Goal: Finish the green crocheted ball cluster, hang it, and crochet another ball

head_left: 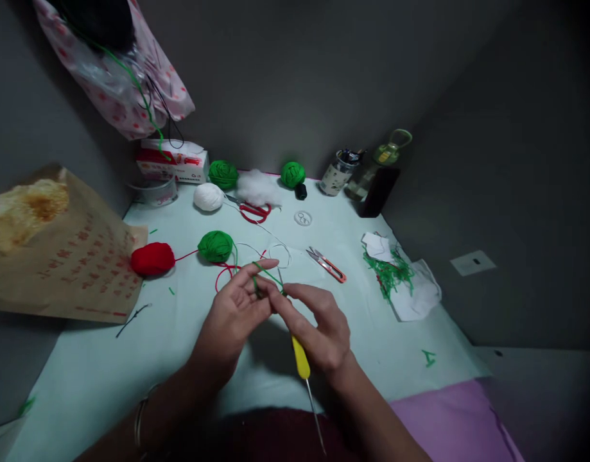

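Observation:
Green yarn (pixel 270 272) is looped round the fingers of my left hand (pixel 237 314), whose index finger is raised and whose thumb is pressed near the work. My right hand (pixel 318 327) grips a crochet hook with a yellow handle (pixel 300 358); its metal shaft points down toward me. The fingertips of both hands meet over the table, and the small piece of work between them is mostly hidden. Just beyond my left hand lies a green yarn ball (pixel 215 246), with loose red yarn (pixel 223 276) beside it.
A red yarn ball (pixel 153 259) touches a paper bag (pixel 92 256) at left. Orange snips (pixel 327 264) lie ahead, red scissors (pixel 255 212) farther back. Behind are a white ball (pixel 208 197), stuffing (pixel 259 188) and a bottle (pixel 372 173). Green scraps (pixel 391 273) lie right.

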Tool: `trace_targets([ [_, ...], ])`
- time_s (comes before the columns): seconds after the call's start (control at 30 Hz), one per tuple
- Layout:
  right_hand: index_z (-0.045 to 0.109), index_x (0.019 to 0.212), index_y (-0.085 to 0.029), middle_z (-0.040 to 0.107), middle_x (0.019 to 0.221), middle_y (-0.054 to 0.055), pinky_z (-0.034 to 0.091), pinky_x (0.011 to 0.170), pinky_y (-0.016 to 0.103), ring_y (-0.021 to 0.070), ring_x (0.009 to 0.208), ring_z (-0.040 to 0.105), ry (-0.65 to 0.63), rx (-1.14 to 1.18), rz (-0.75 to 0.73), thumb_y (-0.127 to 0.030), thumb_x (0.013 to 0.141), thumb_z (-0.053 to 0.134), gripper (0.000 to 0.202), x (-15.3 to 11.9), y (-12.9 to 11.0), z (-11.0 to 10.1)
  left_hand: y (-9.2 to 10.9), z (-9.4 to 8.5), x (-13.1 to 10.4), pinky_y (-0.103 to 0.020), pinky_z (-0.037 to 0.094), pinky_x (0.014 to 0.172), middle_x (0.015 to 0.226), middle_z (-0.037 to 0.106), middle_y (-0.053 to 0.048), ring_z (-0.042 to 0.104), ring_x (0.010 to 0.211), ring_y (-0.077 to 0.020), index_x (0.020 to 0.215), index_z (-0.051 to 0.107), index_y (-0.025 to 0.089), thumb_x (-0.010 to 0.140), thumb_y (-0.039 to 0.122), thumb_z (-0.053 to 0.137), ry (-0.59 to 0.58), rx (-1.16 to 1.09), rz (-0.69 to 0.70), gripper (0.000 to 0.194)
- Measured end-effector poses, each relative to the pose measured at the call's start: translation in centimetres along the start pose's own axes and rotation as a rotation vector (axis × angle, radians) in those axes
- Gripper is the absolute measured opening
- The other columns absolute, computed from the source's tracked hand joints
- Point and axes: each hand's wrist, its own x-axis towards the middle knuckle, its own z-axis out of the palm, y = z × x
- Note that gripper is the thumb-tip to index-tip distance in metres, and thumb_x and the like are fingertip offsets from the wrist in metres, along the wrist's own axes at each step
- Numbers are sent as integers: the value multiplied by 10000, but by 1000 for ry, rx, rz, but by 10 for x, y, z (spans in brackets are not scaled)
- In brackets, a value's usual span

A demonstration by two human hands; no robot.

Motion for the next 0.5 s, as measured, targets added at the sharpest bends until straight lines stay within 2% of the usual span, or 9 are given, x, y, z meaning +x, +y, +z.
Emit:
trace_targets([
  [0.07, 687, 1208, -231, 702, 1120, 93, 606, 814, 341, 210, 1022, 685, 43, 84, 72, -82, 923, 596, 335, -1, 0, 1, -1, -1, 2, -225, 486, 743, 857, 650, -15, 579, 752, -108, 1222, 665, 176, 782, 236, 792, -52, -167, -125, 462],
  [0.13, 699, 1158, -256, 710, 1030, 66, 602, 762, 344, 193, 938, 682, 134, 322, 246, -95, 951, 544, 305, 0, 1, 3, -1, -3, 4, -209, 472, 735, 836, 628, -8, 552, 722, -88, 1192, 691, 153, 783, 199, 785, -46, -245, -179, 422],
  [0.2, 714, 1071, -248, 701, 933, 50, 584, 695, 336, 176, 830, 664, 210, 599, 421, -119, 976, 500, 268, 2, 3, 5, -1, -4, 5, -202, 458, 731, 819, 601, 5, 536, 712, -82, 1182, 701, 154, 799, 171, 764, -21, -237, -149, 388],
  [0.27, 729, 1004, -243, 701, 923, 46, 568, 679, 330, 169, 807, 655, 219, 777, 513, -146, 981, 513, 237, 6, 4, 8, -2, -4, 5, -214, 454, 760, 836, 604, 6, 544, 740, -94, 1189, 697, 173, 808, 172, 757, -23, -189, -108, 386],
  [0.4, 744, 1013, -247, 740, 990, 47, 565, 792, 359, 193, 952, 680, 167, 803, 536, -130, 961, 563, 222, 9, 2, 13, -4, -1, 1, -255, 444, 840, 907, 639, -12, 562, 848, -135, 1191, 689, 201, 811, 196, 764, -58, -86, -58, 387],
  [0.5, 738, 1043, -257, 742, 977, 35, 577, 766, 337, 178, 930, 683, 169, 732, 520, -105, 962, 550, 255, 7, 0, 14, -5, 0, 0, -272, 439, 857, 900, 649, -17, 564, 862, -144, 1198, 689, 204, 828, 231, 764, -38, -39, -35, 379],
])
